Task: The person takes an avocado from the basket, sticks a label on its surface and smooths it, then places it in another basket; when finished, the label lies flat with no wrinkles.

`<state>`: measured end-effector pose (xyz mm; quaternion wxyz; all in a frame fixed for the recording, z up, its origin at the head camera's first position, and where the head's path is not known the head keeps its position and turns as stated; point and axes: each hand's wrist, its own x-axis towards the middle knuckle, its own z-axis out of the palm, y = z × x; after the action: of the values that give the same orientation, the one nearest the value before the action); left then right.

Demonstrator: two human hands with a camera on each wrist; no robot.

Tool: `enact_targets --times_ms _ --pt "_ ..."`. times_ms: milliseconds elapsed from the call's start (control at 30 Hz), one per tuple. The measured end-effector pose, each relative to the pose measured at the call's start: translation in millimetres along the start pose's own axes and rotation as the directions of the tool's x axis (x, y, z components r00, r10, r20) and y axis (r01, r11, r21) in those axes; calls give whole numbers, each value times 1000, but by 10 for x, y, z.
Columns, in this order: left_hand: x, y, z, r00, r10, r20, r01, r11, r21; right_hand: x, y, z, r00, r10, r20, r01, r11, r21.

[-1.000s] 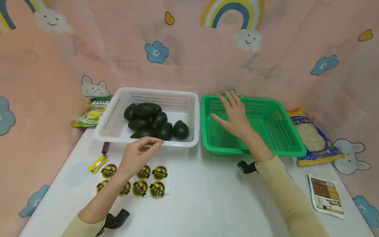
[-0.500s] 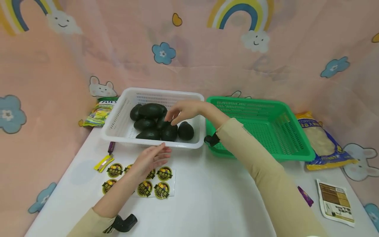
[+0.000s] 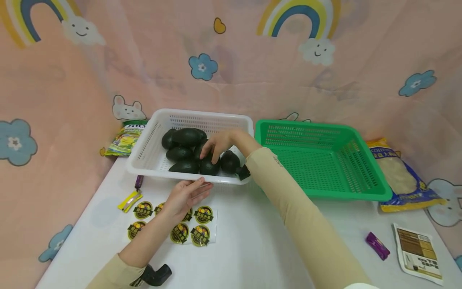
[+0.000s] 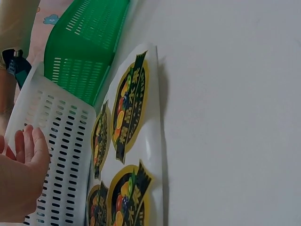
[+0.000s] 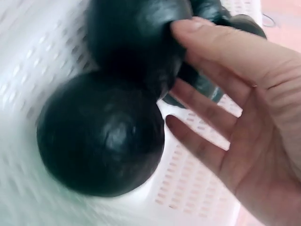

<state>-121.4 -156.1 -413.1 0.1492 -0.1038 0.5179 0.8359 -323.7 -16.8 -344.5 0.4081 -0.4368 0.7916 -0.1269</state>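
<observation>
Several dark green avocados (image 3: 188, 137) lie in a white plastic basket (image 3: 144, 171). My right hand (image 3: 221, 145) reaches down into it and grips an avocado (image 5: 136, 35) near the front wall. In the right wrist view the thumb lies on one side of that avocado and the fingers on another; a rounder avocado (image 5: 101, 134) sits beside it. My left hand (image 3: 182, 200) is at the outside of the basket's front, fingers extended, the thumb near the rim. The left wrist view shows this hand (image 4: 23, 174) against the slotted wall.
A green basket (image 3: 371, 198) stands right of the white one. A sticker sheet (image 3: 213, 237) lies under my left forearm. Around are a yellow packet (image 3: 130, 201), a purple packet (image 3: 377, 246), a brown-and-white pouch (image 3: 418, 255) and bags (image 3: 126, 138) beside the baskets.
My right hand has moved left from above the green basket into the white basket and taken hold of an avocado. The left hand has moved slightly right, its fingers now extended at the basket's front.
</observation>
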Motion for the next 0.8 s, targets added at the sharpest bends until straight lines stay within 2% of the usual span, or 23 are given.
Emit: enact_targets --times_ms 133,433,600,800 --pt "10 -32 30 999 30 -35 -30 1000 -7 31 46 28 1000 12 10 -12 999 33" --pt "0 -118 69 983 152 -102 -148 988 46 71 39 39 999 11 37 -11 1000 6" --pt "7 -132 81 978 169 -125 -163 985 57 88 35 37 997 24 79 -24 1000 -2" --pt "13 -133 86 975 176 -137 -165 982 91 100 20 41 992 94 84 -84 991 -107"
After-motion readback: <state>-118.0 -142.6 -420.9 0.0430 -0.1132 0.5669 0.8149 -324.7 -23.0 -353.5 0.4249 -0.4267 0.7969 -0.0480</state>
